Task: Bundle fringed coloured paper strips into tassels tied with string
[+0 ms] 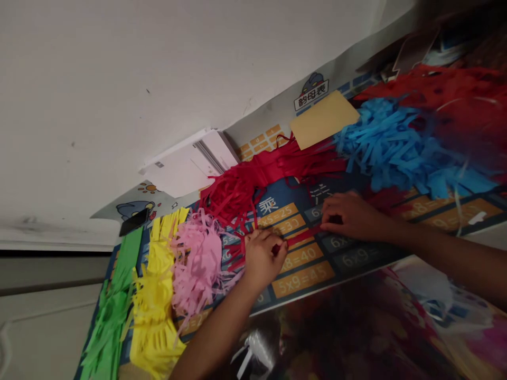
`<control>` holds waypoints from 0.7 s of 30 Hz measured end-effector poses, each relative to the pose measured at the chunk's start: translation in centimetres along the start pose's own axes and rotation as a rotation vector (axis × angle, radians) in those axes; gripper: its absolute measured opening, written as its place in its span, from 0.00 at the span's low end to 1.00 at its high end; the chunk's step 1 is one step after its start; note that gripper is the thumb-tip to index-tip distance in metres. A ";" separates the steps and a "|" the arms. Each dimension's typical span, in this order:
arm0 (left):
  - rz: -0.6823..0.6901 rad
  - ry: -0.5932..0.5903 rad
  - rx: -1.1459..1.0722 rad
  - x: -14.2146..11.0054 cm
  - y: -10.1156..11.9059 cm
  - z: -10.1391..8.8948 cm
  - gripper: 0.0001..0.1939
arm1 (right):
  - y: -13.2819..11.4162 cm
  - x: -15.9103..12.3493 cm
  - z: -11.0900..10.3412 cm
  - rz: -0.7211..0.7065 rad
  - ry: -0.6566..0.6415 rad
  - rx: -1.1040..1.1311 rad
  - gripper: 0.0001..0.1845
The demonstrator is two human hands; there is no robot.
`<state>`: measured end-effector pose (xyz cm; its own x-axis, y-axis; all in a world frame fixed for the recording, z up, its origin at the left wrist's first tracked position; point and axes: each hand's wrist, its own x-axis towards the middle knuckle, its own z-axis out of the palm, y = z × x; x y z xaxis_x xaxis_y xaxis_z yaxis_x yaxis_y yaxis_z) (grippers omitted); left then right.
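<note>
From here I see both hands low over the mat (261,298), a narrow red strip (303,236) running between them. The left hand (263,256) has thumb and finger brought together on the strip's left end, with red strands (236,255) poking out on its left side. The right hand (350,216), a little farther off, is closed on the other end — fingers curled, thumb in against them.

Just beyond the hands lies the red fringe (233,192), bunched at its left end, and a tan card (324,119) rests on its far right part. Left of the left hand sit the pink fringe (198,261), then the yellow fringe (154,303), then the green fringe (113,311) at the mat's left edge. The blue fringe (390,142) is beyond the right hand, with a red heap (459,100) at the far right. White papers (192,166) lean by the wall (119,79).
</note>
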<state>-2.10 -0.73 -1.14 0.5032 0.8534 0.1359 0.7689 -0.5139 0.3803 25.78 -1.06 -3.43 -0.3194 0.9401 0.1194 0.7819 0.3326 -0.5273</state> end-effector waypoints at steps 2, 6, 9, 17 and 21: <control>-0.013 -0.009 0.032 0.1 0.0 0.0 0.08 | -0.5 0.5 -0.4 0.064 -0.055 -0.038 0.08; 0.054 0.034 0.104 -0.1 0.0 0.0 0.02 | -1.9 1.0 -1.3 0.051 -0.109 -0.205 0.05; 0.299 0.070 0.227 -0.5 0.4 -0.1 0.10 | -3.2 0.7 -1.5 -0.240 -0.039 -0.356 0.05; 0.511 0.033 0.374 0.5 2.0 -0.2 0.08 | -4.2 0.6 -1.0 -0.528 0.000 -0.524 0.15; 0.456 0.053 0.333 1.4 2.2 -0.2 0.07 | -3.9 1.3 -0.7 -0.437 0.059 -0.492 0.08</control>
<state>0.23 -0.63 0.05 0.7996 0.5376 0.2677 0.5659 -0.8237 -0.0359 22.70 -1.06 -0.62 -0.6437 0.7089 0.2883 0.7450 0.6666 0.0243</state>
